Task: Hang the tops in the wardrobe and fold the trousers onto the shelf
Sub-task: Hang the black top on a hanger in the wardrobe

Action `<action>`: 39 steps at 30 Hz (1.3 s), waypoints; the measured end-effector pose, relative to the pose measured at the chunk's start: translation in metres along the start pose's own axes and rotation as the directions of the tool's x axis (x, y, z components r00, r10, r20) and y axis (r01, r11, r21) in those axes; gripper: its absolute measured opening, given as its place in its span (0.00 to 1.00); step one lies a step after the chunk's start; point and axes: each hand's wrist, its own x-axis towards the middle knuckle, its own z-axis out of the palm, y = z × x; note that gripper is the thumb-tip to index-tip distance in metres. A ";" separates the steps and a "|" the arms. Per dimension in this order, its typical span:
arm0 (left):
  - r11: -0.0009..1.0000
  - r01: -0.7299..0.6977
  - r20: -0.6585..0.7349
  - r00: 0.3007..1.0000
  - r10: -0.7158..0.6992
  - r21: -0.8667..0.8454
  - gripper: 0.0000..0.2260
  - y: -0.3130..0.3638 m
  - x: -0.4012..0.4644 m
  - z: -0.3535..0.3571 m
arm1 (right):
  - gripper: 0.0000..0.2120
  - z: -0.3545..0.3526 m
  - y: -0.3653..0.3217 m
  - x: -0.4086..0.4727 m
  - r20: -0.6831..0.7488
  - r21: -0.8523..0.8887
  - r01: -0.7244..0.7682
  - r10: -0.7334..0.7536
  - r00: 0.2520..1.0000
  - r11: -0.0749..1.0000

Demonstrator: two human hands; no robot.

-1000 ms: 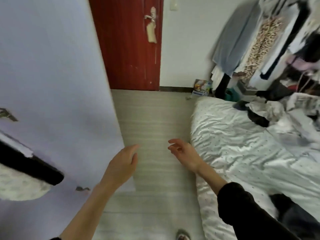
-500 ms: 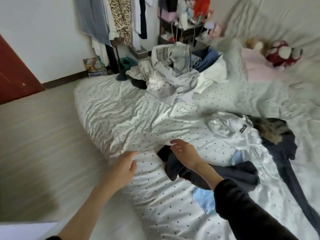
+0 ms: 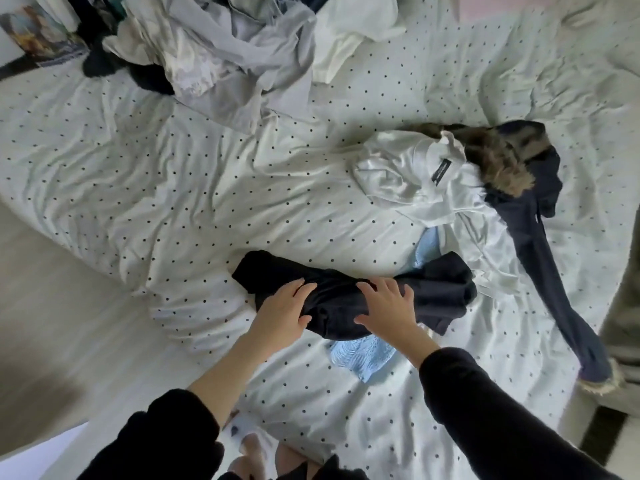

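Observation:
A crumpled black garment [image 3: 349,299] lies on the polka-dot bed near its front edge. My left hand [image 3: 282,315] rests on its left part with fingers spread and the thumb against the cloth. My right hand [image 3: 388,310] lies flat on its middle, fingers straight and apart. A light blue garment [image 3: 363,355] pokes out from under it. To the right lie a white top [image 3: 412,174] with a dark neck label and a navy coat [image 3: 540,237] with a brown fur hood.
A heap of grey and white clothes [image 3: 235,46] sits at the bed's far end. The white dotted sheet [image 3: 173,188] covers the bed. Pale floor [image 3: 62,323] runs along the left. A book or magazine [image 3: 34,32] lies at top left.
The view has swung from the door and floor to the bed. Both hands moved from mid-air down onto the black garment.

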 end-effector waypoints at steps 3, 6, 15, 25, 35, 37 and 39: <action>0.991 0.052 -0.039 0.998 -0.048 0.120 0.30 -0.001 0.014 0.017 | 0.16 0.007 0.006 0.011 -0.118 0.013 -0.008 0.009 0.993 1.000; 0.988 0.007 -0.316 0.948 0.043 0.154 0.17 -0.005 0.028 0.015 | 0.11 -0.004 0.013 0.023 -0.238 0.130 0.029 0.003 0.971 0.991; 0.979 -0.007 -0.686 0.715 -0.137 -0.202 0.17 -0.011 0.058 -0.083 | 0.08 -0.077 -0.002 0.052 -0.705 0.453 0.179 0.228 0.672 0.874; 0.997 -0.032 0.154 0.988 0.021 0.068 0.32 -0.015 0.008 0.032 | 0.25 0.031 -0.003 0.007 -0.187 0.245 0.022 0.025 0.982 0.969; 0.907 -0.026 -0.225 0.971 -0.077 -0.420 0.06 -0.016 0.022 -0.020 | 0.31 0.012 -0.033 0.000 -0.159 0.306 0.165 -0.120 0.980 0.938; 0.885 -0.057 -0.334 0.935 -0.115 -0.463 0.06 -0.024 0.008 -0.045 | 0.20 -0.004 -0.043 0.005 -0.290 0.302 0.241 -0.152 0.945 0.922; 0.870 -0.081 -0.383 0.915 -0.128 -0.485 0.07 -0.038 -0.010 -0.071 | 0.14 -0.031 -0.062 0.010 -0.438 0.320 0.330 -0.171 0.883 0.888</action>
